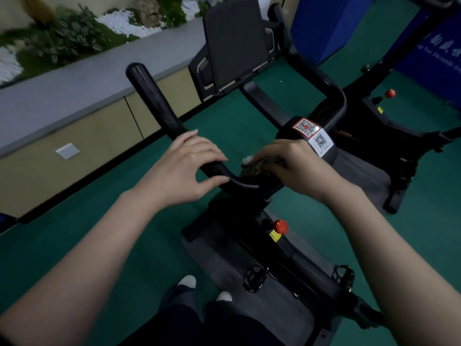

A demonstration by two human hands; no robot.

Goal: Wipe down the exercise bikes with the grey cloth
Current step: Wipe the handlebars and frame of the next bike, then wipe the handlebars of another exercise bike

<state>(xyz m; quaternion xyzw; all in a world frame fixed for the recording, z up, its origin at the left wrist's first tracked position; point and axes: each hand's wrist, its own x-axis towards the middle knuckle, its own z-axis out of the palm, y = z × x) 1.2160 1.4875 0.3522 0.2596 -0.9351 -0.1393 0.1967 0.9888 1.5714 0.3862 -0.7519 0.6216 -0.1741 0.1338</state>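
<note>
A black bike (294, 260) fills the middle of the view, its curved handlebar (154, 96) sweeping up to the left and a dark console (234, 41) standing beyond it. The left hand (184, 168) wraps the handlebar at its bend, fingers over the top and thumb beneath. The right hand (296, 166) is clamped down on the cloth (254, 166), pressing it onto the bar's centre just beside the left hand. The cloth is crumpled and grey-brown, with a pale corner poking out. Green floor (99, 245) runs under everything. A grey ledge (74, 88) with plants (69, 38) lies along the left above beige cabinets, and a blue banner (439, 46) stands at the right. A dark mat (219, 258) lies under the bike, and a second bike (389, 136) stands to its right, partly cut off. Smaller still are QR stickers (305, 126), pedals (254, 278) and a red knob (280, 226). The right hand hides most of the cloth, and the banner's lettering is too blurred to read.
</note>
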